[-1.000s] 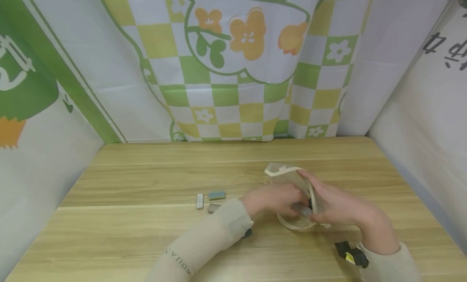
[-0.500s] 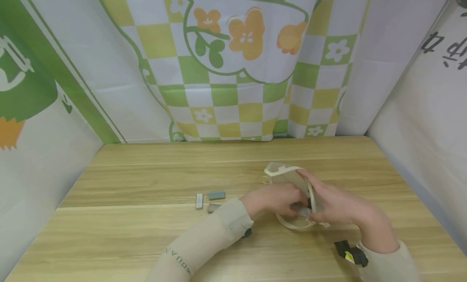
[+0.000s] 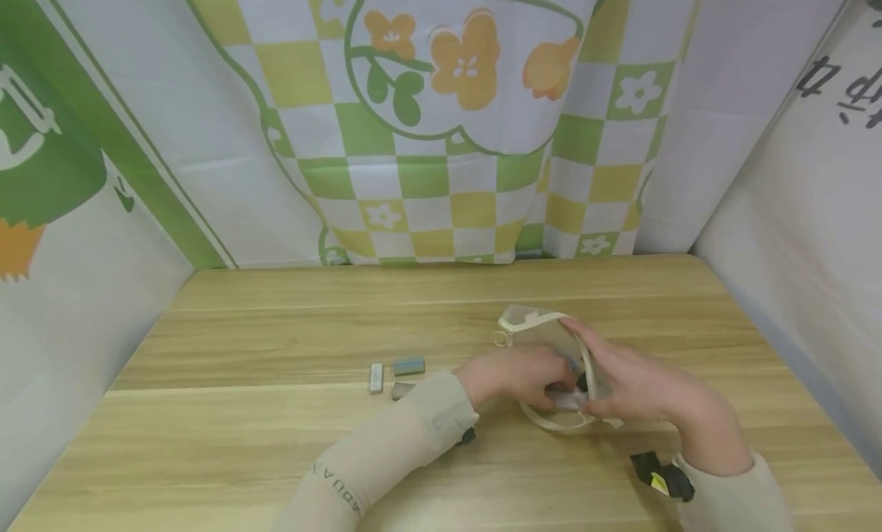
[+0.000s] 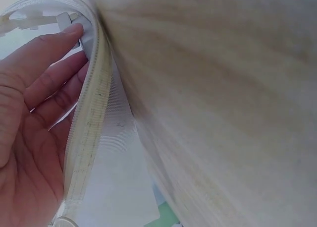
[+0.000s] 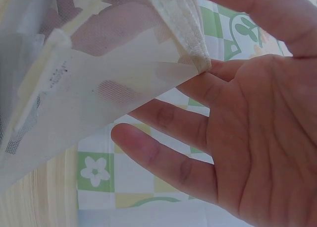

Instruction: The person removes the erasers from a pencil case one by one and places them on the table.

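A pale mesh zip pouch with a cream zipper rim gapes open on the table, right of the middle. My left hand reaches into its mouth. In the left wrist view, the thumb and fingers pinch a small whitish-grey block, partly hidden by the zipper. My right hand grips the pouch's right side, holding the mouth apart. Seen from the right wrist, the pouch edge lies between the thumb and index finger while the other fingers extend behind the mesh. A small dark thing shows inside.
Left of the pouch lie a small white block, a blue-green block and a grey piece, the last partly behind the left sleeve. A patterned curtain hangs along the wooden table's back edge.
Inside the pouch, the left fingers have shifted slightly, and more of the whitish thing beside them shows. The right hand and the pouch stay nearly where they were.
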Demonstrator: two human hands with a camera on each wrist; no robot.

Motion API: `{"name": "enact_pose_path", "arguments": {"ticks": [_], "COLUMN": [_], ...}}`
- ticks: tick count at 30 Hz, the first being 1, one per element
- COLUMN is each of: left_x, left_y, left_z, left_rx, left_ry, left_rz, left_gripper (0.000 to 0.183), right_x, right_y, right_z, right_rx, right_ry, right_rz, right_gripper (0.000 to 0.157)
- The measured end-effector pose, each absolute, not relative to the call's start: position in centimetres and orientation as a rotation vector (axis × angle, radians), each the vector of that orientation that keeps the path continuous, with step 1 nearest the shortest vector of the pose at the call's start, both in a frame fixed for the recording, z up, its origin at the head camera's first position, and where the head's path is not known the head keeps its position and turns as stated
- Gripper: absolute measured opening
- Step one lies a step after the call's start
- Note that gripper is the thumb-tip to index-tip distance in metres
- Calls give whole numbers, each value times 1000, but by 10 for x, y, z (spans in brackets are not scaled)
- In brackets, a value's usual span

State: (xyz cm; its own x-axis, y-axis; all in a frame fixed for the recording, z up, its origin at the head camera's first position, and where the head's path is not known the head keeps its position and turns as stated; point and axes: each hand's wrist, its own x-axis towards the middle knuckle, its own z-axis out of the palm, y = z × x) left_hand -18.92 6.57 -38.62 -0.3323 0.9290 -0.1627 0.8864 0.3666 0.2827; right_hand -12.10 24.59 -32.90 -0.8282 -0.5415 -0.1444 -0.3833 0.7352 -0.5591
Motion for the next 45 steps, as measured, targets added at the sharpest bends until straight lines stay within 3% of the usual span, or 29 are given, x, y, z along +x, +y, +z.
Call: {"name": "enact_pose_path", "arguments": {"ticks": [13, 45], "left_x": [-190, -186], "left_y": [65, 52], "left_z": [-385, -374], "left_rx": [1594, 1590], "left_ry": [2366, 2294], "left_rz": [133, 221], "left_gripper": [6, 24], "right_x": [-121, -122], "right_y": [244, 247], "right_z": [-329, -331], "right_rx": [-714, -719], "right_ry": [2660, 2640], "right_rz": [-723, -756], "right_gripper": [108, 110]}}
